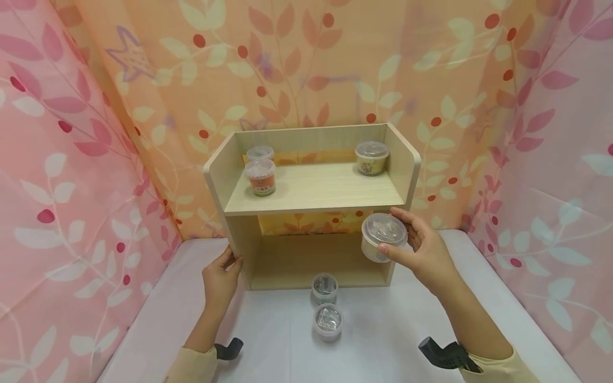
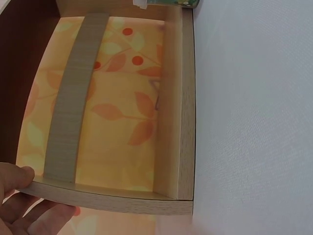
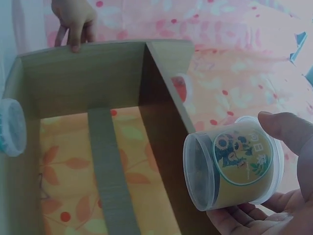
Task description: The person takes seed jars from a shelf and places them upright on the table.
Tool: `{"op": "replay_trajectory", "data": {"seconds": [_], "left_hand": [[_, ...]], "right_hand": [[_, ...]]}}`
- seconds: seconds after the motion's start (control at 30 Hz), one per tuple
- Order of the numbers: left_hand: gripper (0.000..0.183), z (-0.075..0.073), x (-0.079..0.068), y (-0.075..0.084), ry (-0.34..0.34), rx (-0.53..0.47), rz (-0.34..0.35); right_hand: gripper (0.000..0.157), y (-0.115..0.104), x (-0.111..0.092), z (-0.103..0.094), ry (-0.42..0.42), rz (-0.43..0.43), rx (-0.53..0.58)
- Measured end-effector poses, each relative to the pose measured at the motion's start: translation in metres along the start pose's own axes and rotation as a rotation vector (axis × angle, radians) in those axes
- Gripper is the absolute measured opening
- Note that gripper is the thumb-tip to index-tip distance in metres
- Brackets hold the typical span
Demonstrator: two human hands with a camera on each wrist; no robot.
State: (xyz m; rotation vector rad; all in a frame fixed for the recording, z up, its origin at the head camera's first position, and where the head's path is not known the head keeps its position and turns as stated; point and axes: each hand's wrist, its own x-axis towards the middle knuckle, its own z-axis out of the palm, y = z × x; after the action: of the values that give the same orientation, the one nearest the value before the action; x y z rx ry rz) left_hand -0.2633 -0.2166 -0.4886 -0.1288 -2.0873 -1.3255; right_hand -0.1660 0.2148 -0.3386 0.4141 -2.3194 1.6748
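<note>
In the head view my right hand (image 1: 426, 252) holds a clear lidded plastic tub (image 1: 383, 236) in front of the shelf's right side. Its yellow label with sunflowers (image 3: 244, 152) shows in the right wrist view, with thumb and fingers on opposite sides of the tub. My left hand (image 1: 222, 279) grips the left side panel of the small wooden shelf (image 1: 313, 186). The left wrist view shows the thumb (image 2: 19, 176) inside the panel's edge and the fingers outside it.
On the upper board stand an orange-labelled tub (image 1: 261, 178), another tub behind it (image 1: 260, 153) and a yellow-labelled tub (image 1: 371, 158) at right. Two small lidded tubs, a farther one (image 1: 324, 287) and a nearer one (image 1: 328, 322), stand on the white table (image 1: 278, 340). Patterned curtains surround it.
</note>
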Motion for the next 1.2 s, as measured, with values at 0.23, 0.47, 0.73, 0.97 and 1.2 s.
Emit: {"op": "replay_trajectory", "data": {"seconds": [0.23,0.47,0.73,0.97,1.2], "left_hand": [[0.048,0.001,-0.003,-0.001,-0.004,0.008,-0.004],[0.048,0.003,-0.005,-0.004,-0.018,0.008,-0.014],[0.049,0.004,-0.003,0.001,-0.013,0.007,-0.008],[0.049,0.006,-0.002,0.001,-0.014,0.027,-0.007],[0.05,0.002,-0.002,0.001,0.015,0.026,0.03]], "right_hand": [[0.077,0.03,-0.015,0.006,-0.007,0.047,-0.049],[0.079,0.055,-0.024,0.014,-0.037,0.104,-0.062],[0.08,0.073,-0.025,0.017,-0.074,0.179,-0.043],[0.088,0.094,-0.024,0.019,-0.082,0.28,-0.069],[0.088,0.108,-0.018,0.023,-0.099,0.312,-0.097]]}}
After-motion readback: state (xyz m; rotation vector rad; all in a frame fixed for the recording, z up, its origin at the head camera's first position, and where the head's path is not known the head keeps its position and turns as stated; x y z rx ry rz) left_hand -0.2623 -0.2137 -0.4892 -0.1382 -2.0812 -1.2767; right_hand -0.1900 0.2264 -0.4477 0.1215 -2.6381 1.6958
